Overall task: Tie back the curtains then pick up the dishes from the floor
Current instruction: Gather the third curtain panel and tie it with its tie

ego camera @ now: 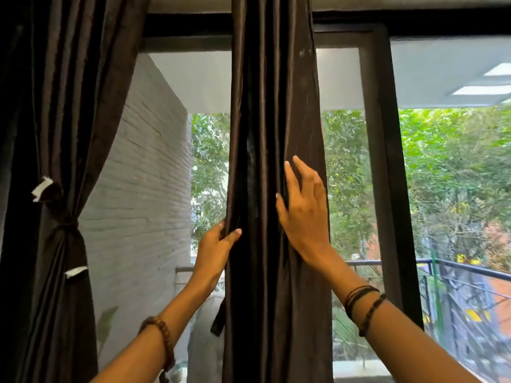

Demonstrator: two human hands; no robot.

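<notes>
The middle curtain (273,161) hangs straight down between my two hands — dark brown, kind of satiny, falling in long vertical folds that catch a bit of sheen. My left hand (214,248) is on its left edge, thumb hooked over the front and the other fingers wrapped behind the fabric, so I'm gripping that edge. My right hand (304,211) lies flat against the front of the cloth on the right side, fingers spread and mostly straight, fingertips pointing up, pressing the folds rather than grabbing them. Below my left hand a narrow strap of the same dark fabric (218,319) dangles off the curtain's edge.

Wrist stuff: a chunky wooden bead bracelet (163,341) on my left arm, a few thin dark cords (362,302) on my right.

Well off to the left of my left hand is the other curtain (55,134), same material, already cinched in at the waist with a knotted tie (66,225) — it's got white taped bits near the knot. Between the two curtains, through the glass, there's a grey-painted brick wall (138,203). To the right of my right hand is a dark window frame (387,161), then a black metal balcony railing (456,268) and green trees (456,161) beyond.
</notes>
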